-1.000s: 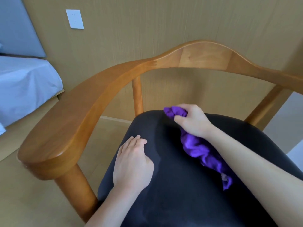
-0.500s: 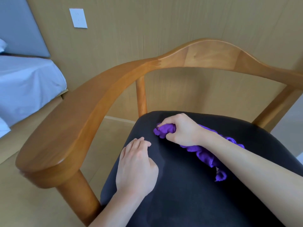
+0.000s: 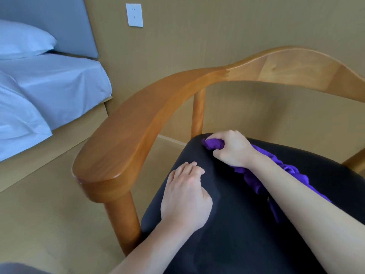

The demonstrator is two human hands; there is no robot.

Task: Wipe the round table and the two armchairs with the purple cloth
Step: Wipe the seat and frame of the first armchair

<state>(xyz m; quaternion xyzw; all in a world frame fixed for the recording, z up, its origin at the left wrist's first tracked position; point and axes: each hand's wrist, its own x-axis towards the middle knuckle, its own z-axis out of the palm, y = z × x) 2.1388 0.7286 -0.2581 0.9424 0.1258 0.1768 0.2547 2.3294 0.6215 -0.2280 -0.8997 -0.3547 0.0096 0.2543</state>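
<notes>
A wooden armchair (image 3: 126, 147) with a curved arm and back rail fills the view; its black seat cushion (image 3: 237, 234) lies below me. My right hand (image 3: 231, 151) is clenched on the purple cloth (image 3: 214, 144) and presses it against the far left part of the cushion, near the rear post. The rest of the cloth trails back under my right forearm. My left hand (image 3: 185, 196) rests flat on the cushion's left side with fingers together, holding nothing. The round table and the second armchair are out of view.
A bed (image 3: 49, 91) with pale blue sheets and a pillow (image 3: 21, 40) stands at the left. A tan panelled wall with a white socket plate (image 3: 134, 15) runs behind the chair. Tan floor (image 3: 39, 224) shows left of the chair.
My right hand has dragged the cloth leftward across the seat toward the rear post. The left hand has stayed put on the cushion. My head has turned left, so more of the bed shows.
</notes>
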